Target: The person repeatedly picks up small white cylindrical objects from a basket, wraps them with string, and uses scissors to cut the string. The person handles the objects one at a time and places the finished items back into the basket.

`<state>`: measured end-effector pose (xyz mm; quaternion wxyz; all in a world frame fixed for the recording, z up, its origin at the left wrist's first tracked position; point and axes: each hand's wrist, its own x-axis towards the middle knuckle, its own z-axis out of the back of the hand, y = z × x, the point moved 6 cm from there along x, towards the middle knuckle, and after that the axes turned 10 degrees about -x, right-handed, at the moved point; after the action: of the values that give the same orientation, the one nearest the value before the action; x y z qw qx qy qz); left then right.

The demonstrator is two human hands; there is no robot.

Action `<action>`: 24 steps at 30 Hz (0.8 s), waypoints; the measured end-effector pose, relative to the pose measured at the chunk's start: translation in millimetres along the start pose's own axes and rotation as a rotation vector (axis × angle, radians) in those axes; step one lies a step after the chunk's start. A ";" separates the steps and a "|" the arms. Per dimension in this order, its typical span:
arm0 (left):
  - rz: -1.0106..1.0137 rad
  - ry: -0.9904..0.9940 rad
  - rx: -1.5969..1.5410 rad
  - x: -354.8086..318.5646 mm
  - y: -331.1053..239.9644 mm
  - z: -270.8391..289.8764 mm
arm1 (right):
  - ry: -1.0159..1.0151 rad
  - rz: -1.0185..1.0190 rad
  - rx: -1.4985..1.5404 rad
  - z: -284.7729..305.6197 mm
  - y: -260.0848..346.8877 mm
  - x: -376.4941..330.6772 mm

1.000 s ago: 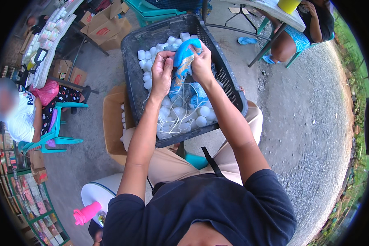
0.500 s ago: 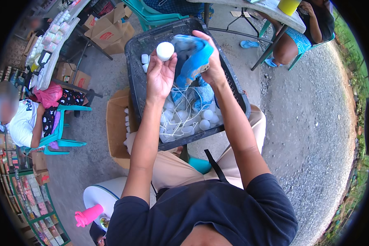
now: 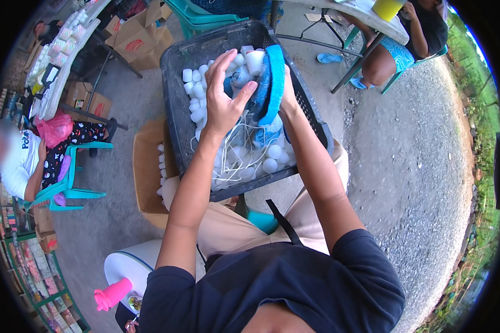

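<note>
Head-worn fisheye, near, facing down toward crate (image 3: 197,53)

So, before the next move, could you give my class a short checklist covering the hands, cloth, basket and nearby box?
1. Right hand holding the blue cloth: ok.
2. Left hand open, nothing gripped: ok.
3. White cup by the cloth held firmly: cannot tell; the cloth hides the right fingers.
4. White containers clear of the white strings: not ok; strings lie across some.
5. Cardboard box open beside the black basket: ok.
</note>
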<state>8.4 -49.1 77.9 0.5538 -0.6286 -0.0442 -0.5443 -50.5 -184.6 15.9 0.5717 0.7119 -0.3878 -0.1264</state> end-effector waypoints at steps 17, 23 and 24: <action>0.122 0.063 -0.246 -4.3 15.3 -7.3 | 0.053 0.037 -0.259 -24.7 3.1 -6.0; 0.433 0.131 -0.810 -16.3 24.8 -28.2 | -0.008 0.011 -0.002 -10.8 6.9 -3.3; 0.506 0.047 -0.952 -16.6 36.8 -23.5 | -0.014 -0.026 0.056 -10.1 5.2 -5.8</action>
<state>11.0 -71.6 37.1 0.3222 -0.7888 0.3726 -0.3677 -50.2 -173.6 22.3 0.5472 0.7316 -0.3860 -0.1282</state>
